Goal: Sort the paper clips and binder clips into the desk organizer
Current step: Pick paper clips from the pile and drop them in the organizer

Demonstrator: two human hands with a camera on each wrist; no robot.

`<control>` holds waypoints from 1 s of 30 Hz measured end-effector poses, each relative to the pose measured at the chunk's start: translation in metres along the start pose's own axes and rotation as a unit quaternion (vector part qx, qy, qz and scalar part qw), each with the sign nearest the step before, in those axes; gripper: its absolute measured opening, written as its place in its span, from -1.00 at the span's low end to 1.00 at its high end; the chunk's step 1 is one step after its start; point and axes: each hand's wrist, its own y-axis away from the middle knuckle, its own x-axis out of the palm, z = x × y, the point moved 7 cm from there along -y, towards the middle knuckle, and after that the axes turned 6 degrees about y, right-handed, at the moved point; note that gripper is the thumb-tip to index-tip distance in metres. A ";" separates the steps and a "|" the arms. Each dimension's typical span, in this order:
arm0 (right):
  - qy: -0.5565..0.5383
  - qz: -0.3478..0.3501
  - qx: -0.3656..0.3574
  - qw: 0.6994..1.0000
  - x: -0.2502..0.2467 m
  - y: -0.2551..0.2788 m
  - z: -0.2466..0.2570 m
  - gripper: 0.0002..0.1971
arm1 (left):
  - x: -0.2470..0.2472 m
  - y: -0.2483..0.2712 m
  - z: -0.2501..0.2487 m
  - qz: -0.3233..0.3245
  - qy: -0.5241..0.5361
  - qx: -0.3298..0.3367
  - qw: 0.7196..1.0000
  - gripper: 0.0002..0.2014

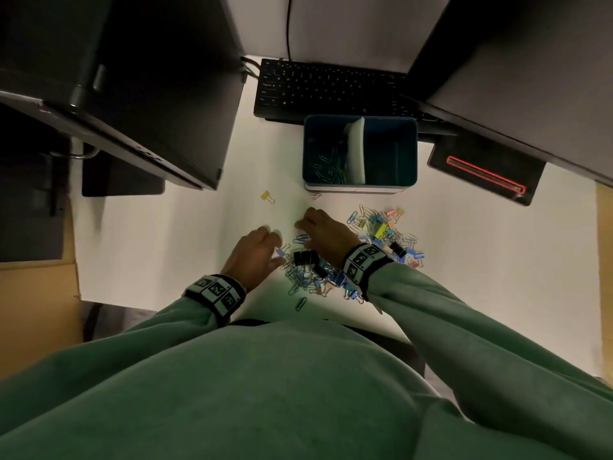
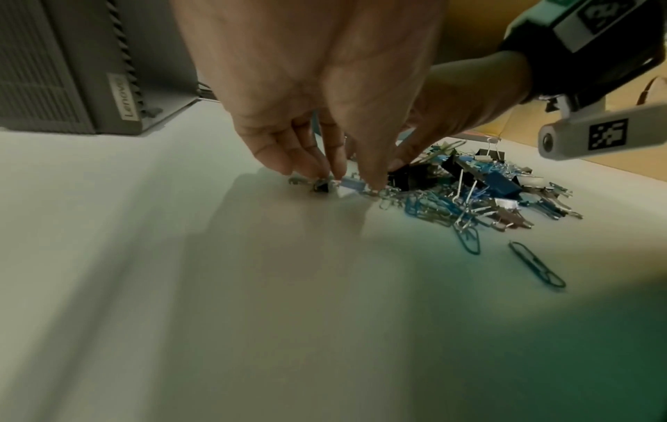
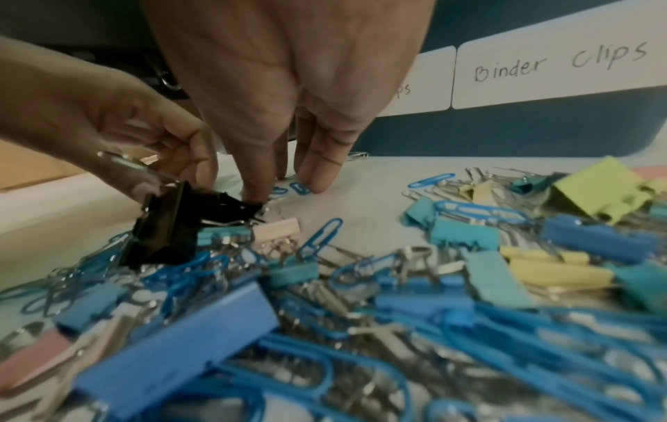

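A blue desk organizer stands ahead of me; its left compartment holds several paper clips, and its front carries a "Binder Clips" label. On the white desk lies a mixed pile of paper clips and binder clips. My left hand reaches down at the pile's left edge and pinches a small pale blue binder clip, next to a large black binder clip. My right hand points its straight fingers down onto the desk beside loose blue paper clips.
A lone yellow binder clip lies left of the organizer, and a single paper clip lies near the desk's front edge. A keyboard sits behind the organizer, with monitors at both sides and a computer tower at left.
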 end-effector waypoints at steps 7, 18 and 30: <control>0.035 -0.039 0.038 0.998 -0.009 0.013 -0.018 -0.76 | -0.007 -0.024 0.001 -0.024 0.115 -0.038 0.992 -0.87; 0.067 0.014 -0.066 0.995 0.001 0.039 -0.004 -0.28 | -0.020 -0.008 0.039 0.014 0.134 -0.065 0.989 -0.63; 0.050 -0.009 -0.030 0.998 0.006 0.035 0.014 -0.46 | -0.017 -0.006 0.031 -0.037 0.167 -0.012 0.985 -0.82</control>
